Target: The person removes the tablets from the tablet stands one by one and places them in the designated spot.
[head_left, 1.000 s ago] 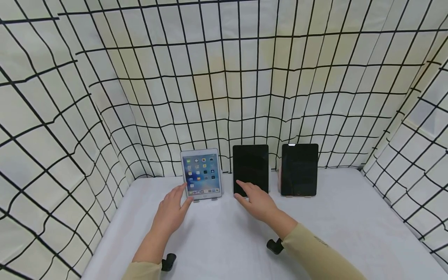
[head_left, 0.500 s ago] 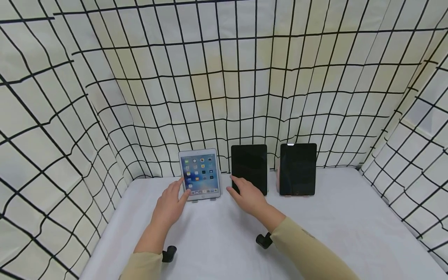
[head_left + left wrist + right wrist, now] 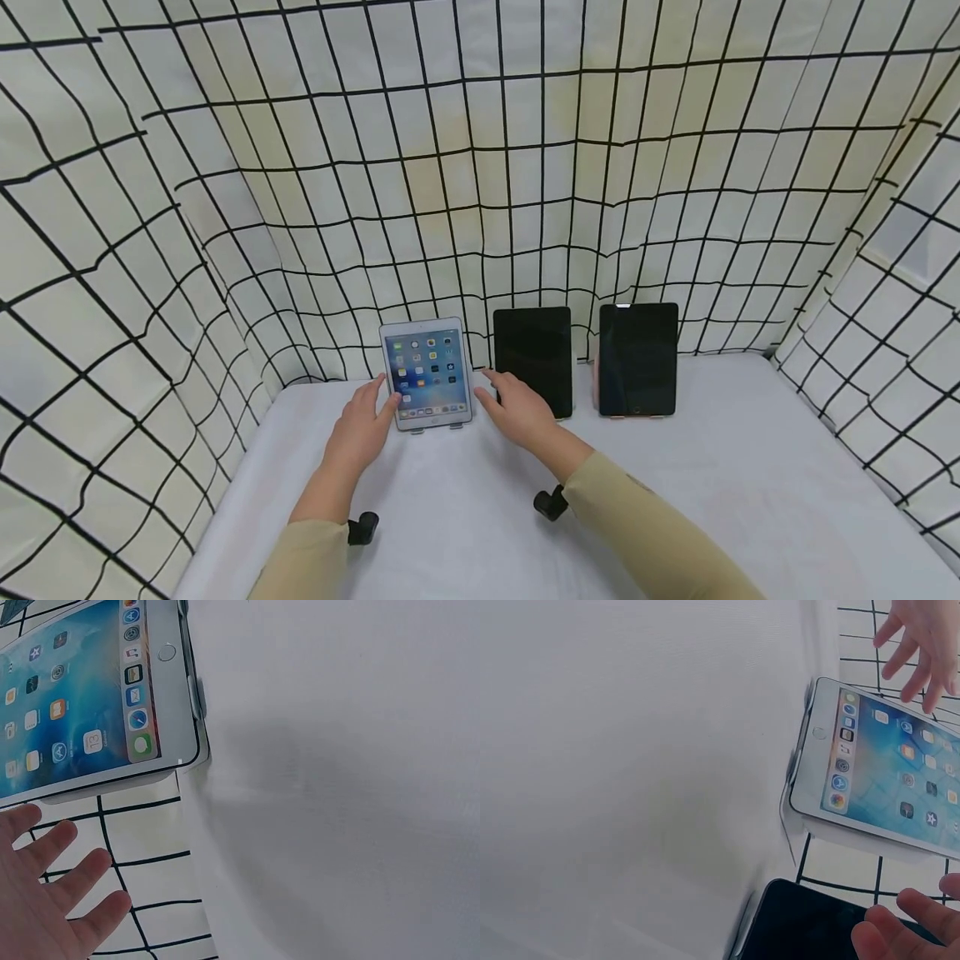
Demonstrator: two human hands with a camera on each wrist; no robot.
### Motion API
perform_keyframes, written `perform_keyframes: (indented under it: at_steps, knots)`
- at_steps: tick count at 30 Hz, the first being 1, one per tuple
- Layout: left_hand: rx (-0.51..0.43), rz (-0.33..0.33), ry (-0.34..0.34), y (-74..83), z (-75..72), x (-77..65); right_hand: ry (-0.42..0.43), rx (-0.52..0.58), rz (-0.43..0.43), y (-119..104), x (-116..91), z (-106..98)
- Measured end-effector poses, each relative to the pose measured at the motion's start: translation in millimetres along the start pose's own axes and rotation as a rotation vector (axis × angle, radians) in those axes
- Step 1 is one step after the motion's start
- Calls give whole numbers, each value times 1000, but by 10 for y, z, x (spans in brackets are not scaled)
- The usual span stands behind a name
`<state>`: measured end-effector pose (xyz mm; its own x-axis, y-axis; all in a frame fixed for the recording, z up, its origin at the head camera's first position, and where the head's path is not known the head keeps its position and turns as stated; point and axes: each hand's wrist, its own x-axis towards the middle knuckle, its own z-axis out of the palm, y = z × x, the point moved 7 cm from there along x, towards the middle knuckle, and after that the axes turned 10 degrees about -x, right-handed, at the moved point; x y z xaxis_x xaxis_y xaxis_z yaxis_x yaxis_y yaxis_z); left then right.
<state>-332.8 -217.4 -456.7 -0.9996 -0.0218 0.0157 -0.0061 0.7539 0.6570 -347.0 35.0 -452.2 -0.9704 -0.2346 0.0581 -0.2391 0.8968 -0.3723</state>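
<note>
The spread right hand [image 3: 517, 410] has shifted toward the table's [image 3: 461, 517] left edge, flanking the lit tablet [image 3: 426, 375] opposite the spread left hand [image 3: 357, 429].

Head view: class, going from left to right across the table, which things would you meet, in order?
Left hand, lit white-framed tablet, dark middle tablet, dark rightmost tablet.
</note>
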Motion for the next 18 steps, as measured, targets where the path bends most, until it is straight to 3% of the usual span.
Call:
perform_keyframes:
  at_steps: [18]
  knots:
    - [-57,-27,-10,-17,32,167,1,73,42,-206,258,48]
